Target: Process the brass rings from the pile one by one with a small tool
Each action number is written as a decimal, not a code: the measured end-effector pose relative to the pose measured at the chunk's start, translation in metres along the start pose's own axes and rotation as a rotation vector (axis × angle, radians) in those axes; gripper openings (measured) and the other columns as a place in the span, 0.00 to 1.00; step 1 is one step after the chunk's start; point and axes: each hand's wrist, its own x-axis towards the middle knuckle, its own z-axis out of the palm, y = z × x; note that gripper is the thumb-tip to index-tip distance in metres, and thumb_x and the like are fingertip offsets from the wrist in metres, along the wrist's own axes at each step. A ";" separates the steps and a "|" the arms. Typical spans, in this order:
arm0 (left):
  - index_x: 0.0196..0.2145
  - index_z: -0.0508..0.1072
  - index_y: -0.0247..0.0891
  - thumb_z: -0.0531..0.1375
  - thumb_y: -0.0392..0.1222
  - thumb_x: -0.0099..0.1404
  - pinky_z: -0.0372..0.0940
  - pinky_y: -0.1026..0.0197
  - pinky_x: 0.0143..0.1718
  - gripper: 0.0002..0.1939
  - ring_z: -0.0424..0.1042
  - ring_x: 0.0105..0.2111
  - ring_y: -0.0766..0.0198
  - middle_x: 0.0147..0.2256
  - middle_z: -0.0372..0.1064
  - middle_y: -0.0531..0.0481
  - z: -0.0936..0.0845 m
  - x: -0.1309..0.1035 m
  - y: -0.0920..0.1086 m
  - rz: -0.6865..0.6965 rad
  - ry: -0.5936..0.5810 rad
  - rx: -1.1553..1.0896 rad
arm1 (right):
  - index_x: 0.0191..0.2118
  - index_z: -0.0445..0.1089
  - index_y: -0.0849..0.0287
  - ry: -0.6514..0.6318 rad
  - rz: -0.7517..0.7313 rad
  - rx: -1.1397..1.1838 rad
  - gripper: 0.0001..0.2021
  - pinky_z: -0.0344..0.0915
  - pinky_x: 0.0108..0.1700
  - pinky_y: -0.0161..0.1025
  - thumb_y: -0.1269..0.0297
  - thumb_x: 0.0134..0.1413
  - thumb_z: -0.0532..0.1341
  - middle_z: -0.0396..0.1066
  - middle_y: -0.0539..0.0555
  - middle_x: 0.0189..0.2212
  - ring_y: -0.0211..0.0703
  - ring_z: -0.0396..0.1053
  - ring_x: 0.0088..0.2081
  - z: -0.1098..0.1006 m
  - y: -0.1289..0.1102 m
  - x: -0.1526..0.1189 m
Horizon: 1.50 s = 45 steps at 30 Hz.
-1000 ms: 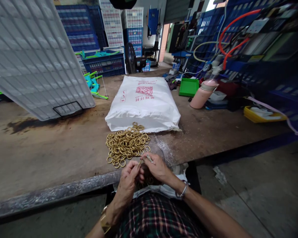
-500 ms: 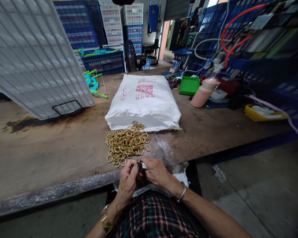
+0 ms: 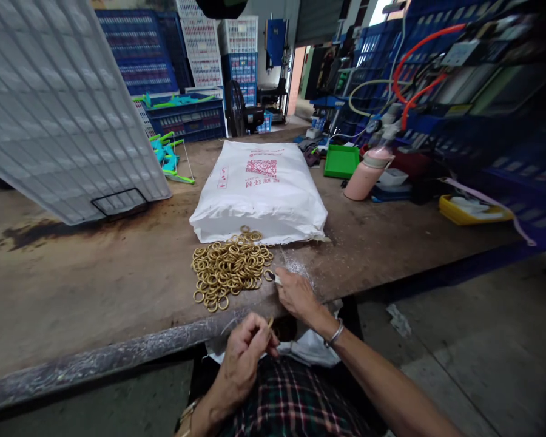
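My left hand (image 3: 248,349) is closed near my lap, below the table edge, with a brass-coloured ring (image 3: 270,322) pinched between thumb and fingers. Over the table's front edge reaches my right hand (image 3: 299,297), closed on a small pale object with a dark tip (image 3: 273,277); its kind is too small to make out. That tip meets or overlaps a single ring at the right side of a heap of brass-coloured rings (image 3: 230,267). White sheeting (image 3: 312,349) lies across my lap under the hands, with a dark hollow partly hidden between them.
Behind the heap lies a white sack (image 3: 264,203) with red print. A ribbed white panel (image 3: 73,109) stands at the left. Farther right are a green tray (image 3: 342,161), a pink bottle (image 3: 364,180) and a yellow tray (image 3: 473,213). Stacked crates (image 3: 141,54) fill the back.
My hands have parted. The right moved forward and right to the heap's edge with the small dark-tipped object; the left came slightly back toward my lap, and a ring now shows in it.
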 end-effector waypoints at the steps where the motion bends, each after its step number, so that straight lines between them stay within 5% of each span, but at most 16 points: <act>1: 0.26 0.69 0.36 0.56 0.54 0.60 0.62 0.62 0.31 0.17 0.67 0.25 0.66 0.24 0.68 0.50 0.000 0.000 -0.002 -0.048 -0.015 -0.066 | 0.41 0.64 0.61 0.038 0.002 0.009 0.12 0.53 0.32 0.35 0.75 0.52 0.50 0.72 0.57 0.33 0.43 0.68 0.33 -0.001 0.003 0.004; 7: 0.26 0.67 0.34 0.63 0.48 0.54 0.62 0.65 0.24 0.14 0.67 0.22 0.68 0.25 0.70 0.50 -0.002 0.012 -0.011 -0.214 0.116 -0.471 | 0.43 0.63 0.59 0.098 0.086 0.013 0.10 0.56 0.35 0.36 0.62 0.59 0.51 0.70 0.57 0.40 0.44 0.68 0.38 0.007 0.001 0.016; 12: 0.33 0.68 0.35 0.65 0.39 0.50 0.61 0.67 0.22 0.12 0.68 0.23 0.68 0.26 0.70 0.51 -0.009 0.013 -0.011 -0.285 0.132 -0.744 | 0.42 0.64 0.58 0.107 0.053 0.028 0.09 0.56 0.35 0.36 0.68 0.56 0.52 0.69 0.57 0.40 0.45 0.68 0.38 0.014 0.001 0.018; 15: 0.28 0.68 0.33 0.65 0.38 0.49 0.61 0.68 0.21 0.10 0.69 0.24 0.68 0.26 0.70 0.50 -0.012 0.015 -0.014 -0.375 0.209 -0.817 | 0.41 0.64 0.59 0.132 0.013 0.098 0.09 0.56 0.35 0.36 0.71 0.54 0.52 0.69 0.57 0.38 0.43 0.66 0.36 0.014 0.005 0.016; 22: 0.27 0.65 0.36 0.67 0.51 0.48 0.55 0.71 0.14 0.18 0.65 0.19 0.71 0.22 0.64 0.57 -0.011 0.020 -0.013 -0.203 0.288 -0.478 | 0.38 0.64 0.59 0.141 -0.342 0.476 0.08 0.59 0.39 0.34 0.74 0.53 0.53 0.68 0.52 0.33 0.39 0.65 0.35 0.008 -0.007 -0.004; 26: 0.30 0.67 0.36 0.64 0.54 0.51 0.54 0.72 0.13 0.19 0.63 0.18 0.72 0.21 0.63 0.57 -0.013 0.018 -0.013 -0.132 0.263 -0.371 | 0.34 0.65 0.59 0.097 -0.419 0.624 0.05 0.59 0.37 0.34 0.70 0.56 0.52 0.67 0.51 0.29 0.38 0.63 0.33 0.005 -0.022 -0.012; 32: 0.26 0.67 0.36 0.61 0.56 0.54 0.52 0.70 0.15 0.18 0.55 0.14 0.73 0.15 0.58 0.59 -0.016 0.017 -0.020 -0.042 0.334 -0.080 | 0.31 0.64 0.60 0.015 -0.269 0.761 0.09 0.56 0.33 0.32 0.62 0.59 0.51 0.64 0.48 0.26 0.35 0.60 0.29 0.003 -0.033 -0.014; 38: 0.24 0.72 0.37 0.62 0.49 0.54 0.59 0.66 0.26 0.11 0.63 0.23 0.67 0.21 0.66 0.54 -0.016 0.020 -0.019 0.174 0.406 0.145 | 0.23 0.58 0.60 -0.123 -0.109 0.838 0.13 0.52 0.27 0.31 0.63 0.57 0.50 0.56 0.44 0.18 0.32 0.54 0.23 0.003 -0.034 -0.012; 45: 0.28 0.66 0.37 0.58 0.57 0.56 0.45 0.70 0.14 0.18 0.50 0.13 0.75 0.18 0.57 0.60 -0.017 0.016 -0.017 -0.146 0.216 -0.125 | 0.22 0.59 0.60 -0.101 -0.076 0.876 0.11 0.50 0.25 0.31 0.64 0.53 0.52 0.55 0.44 0.18 0.32 0.52 0.23 0.006 -0.036 -0.010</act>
